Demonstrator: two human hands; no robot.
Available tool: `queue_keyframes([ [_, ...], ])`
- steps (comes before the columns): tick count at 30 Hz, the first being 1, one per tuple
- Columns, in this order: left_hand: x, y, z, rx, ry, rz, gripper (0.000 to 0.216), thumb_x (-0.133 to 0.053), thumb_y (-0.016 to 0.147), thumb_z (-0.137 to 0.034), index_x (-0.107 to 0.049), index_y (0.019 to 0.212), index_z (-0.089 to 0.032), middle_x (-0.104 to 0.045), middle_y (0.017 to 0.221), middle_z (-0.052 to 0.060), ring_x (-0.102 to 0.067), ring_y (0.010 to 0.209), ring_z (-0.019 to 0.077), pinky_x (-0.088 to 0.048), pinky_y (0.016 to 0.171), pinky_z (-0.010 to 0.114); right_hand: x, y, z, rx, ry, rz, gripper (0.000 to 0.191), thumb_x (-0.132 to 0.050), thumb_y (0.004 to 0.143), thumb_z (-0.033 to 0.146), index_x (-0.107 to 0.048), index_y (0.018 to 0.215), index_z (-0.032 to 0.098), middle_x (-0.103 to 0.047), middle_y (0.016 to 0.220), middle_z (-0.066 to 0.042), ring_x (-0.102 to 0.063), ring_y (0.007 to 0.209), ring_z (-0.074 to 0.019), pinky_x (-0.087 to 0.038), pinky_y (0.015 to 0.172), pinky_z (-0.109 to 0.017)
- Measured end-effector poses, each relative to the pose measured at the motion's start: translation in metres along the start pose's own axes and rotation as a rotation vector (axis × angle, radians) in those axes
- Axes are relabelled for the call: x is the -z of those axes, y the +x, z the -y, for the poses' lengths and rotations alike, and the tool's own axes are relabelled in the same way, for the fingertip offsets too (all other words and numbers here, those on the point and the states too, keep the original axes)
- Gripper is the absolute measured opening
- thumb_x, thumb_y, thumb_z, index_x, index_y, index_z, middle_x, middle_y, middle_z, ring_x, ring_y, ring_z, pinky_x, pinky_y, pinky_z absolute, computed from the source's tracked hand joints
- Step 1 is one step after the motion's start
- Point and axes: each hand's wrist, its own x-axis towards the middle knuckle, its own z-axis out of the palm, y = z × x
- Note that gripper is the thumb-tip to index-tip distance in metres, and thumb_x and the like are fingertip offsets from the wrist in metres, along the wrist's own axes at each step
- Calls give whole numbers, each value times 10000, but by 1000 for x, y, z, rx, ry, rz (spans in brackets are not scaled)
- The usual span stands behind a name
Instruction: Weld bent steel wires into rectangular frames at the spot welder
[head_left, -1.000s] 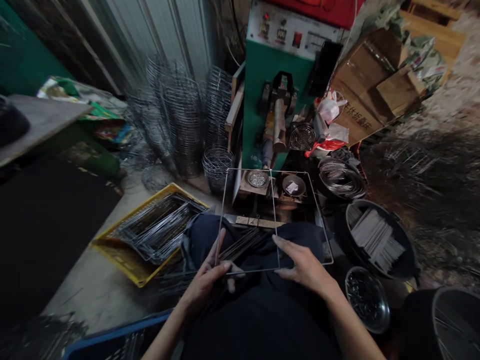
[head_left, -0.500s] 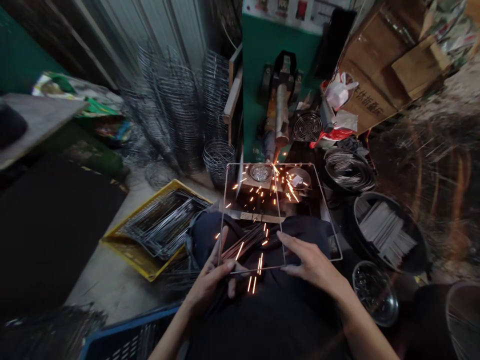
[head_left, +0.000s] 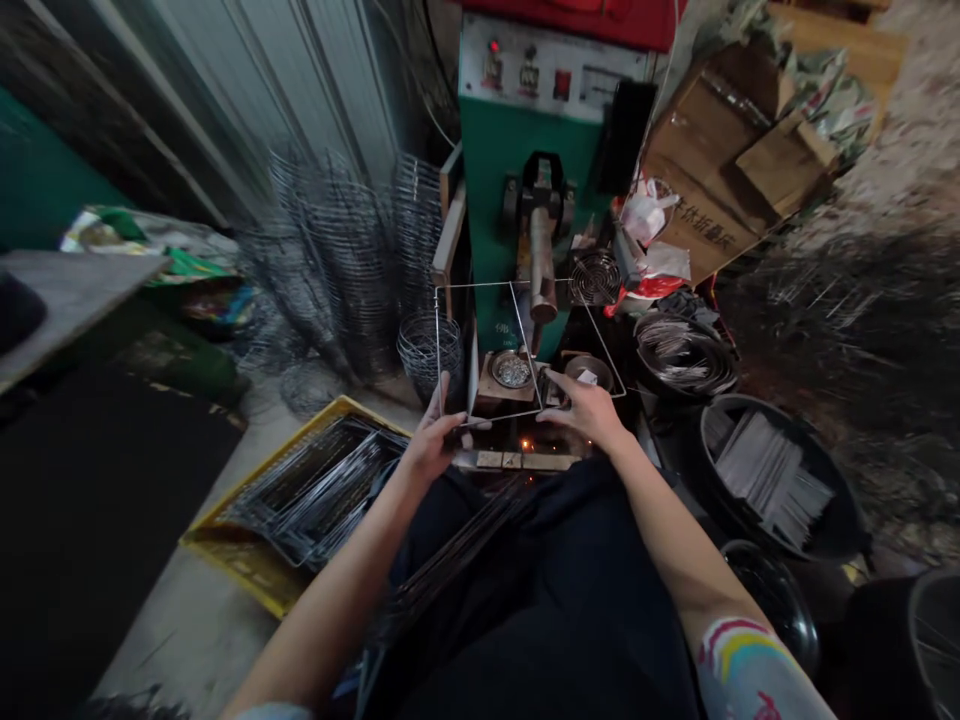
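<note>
A thin rectangular wire frame [head_left: 480, 287] with a cross rod is held out in front of a green spot-welding machine [head_left: 525, 150]. My left hand [head_left: 433, 437] grips the frame's near left corner. My right hand [head_left: 589, 408] pinches the near edge by the cross rod. The frame's far edge passes by the copper electrode [head_left: 541, 262]. Small metal dishes [head_left: 514, 369] sit on the machine's ledge under the frame. Loose straight wires [head_left: 450, 560] lie across my lap.
A yellow crate [head_left: 225, 545] of finished wire frames sits on the floor at left. Stacked round wire baskets [head_left: 352, 250] stand behind it. Black tubs of cut rods [head_left: 765, 480] and wire coils [head_left: 682, 355] stand at right, with cardboard boxes [head_left: 735, 160] beyond.
Sparks flew at the electrode half a second ago and have stopped. Both hands have pushed the frame forward and up, away from my lap toward the machine.
</note>
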Motion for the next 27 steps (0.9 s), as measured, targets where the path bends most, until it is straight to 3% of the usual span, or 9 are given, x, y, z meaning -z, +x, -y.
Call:
queue_keyframes([
  [4, 9, 46, -16, -42, -18, -21, 923, -617, 838, -128, -51, 1563, -205, -755, 752, 47, -678, 580, 150, -467, 490, 185, 0, 51, -31, 57, -50, -31, 701, -783, 760, 477, -561, 1357, 186, -692, 1178, -118, -659, 1054, -299, -506, 877, -353],
  [8, 15, 68, -21, -61, -32, -21, 858, -621, 838, -126, -149, 1554, -166, -752, 739, 62, -680, 596, 157, -473, 488, 190, -7, 72, -52, 86, -26, -62, 671, -780, 769, 464, -571, 1333, 166, -708, 1120, -114, -677, 981, -266, -502, 842, -320],
  [16, 22, 89, -21, -23, -102, -70, 890, -663, 790, -130, -194, 1543, -203, -751, 738, 53, -698, 620, 176, -480, 464, 188, -10, 88, -61, 78, -34, -109, 631, -750, 775, 534, -599, 1277, 184, -721, 993, -97, -681, 876, -247, -484, 739, -289],
  [20, 25, 95, -22, -13, -104, -64, 882, -648, 801, -115, -188, 1545, -235, -756, 757, 37, -664, 530, 139, -491, 465, 188, -8, 91, -58, 79, -68, -114, 600, -738, 784, 541, -618, 1241, 172, -716, 953, -99, -670, 830, -239, -461, 689, -278],
  [25, 28, 95, -21, 7, -70, -58, 835, -638, 819, -127, -229, 1538, -240, -753, 748, 41, -632, 484, 124, -507, 483, 209, -12, 88, -60, 89, 6, -101, 539, -710, 821, 517, -617, 1244, 197, -708, 969, -78, -660, 846, -222, -473, 727, -280],
  [27, 30, 97, -20, -11, -72, -42, 846, -639, 820, -130, -213, 1541, -257, -741, 722, 21, -636, 478, 125, -504, 474, 209, -9, 87, -67, 80, 39, -160, 563, -723, 800, 529, -623, 1245, 199, -697, 1052, -95, -649, 937, -243, -486, 799, -309],
])
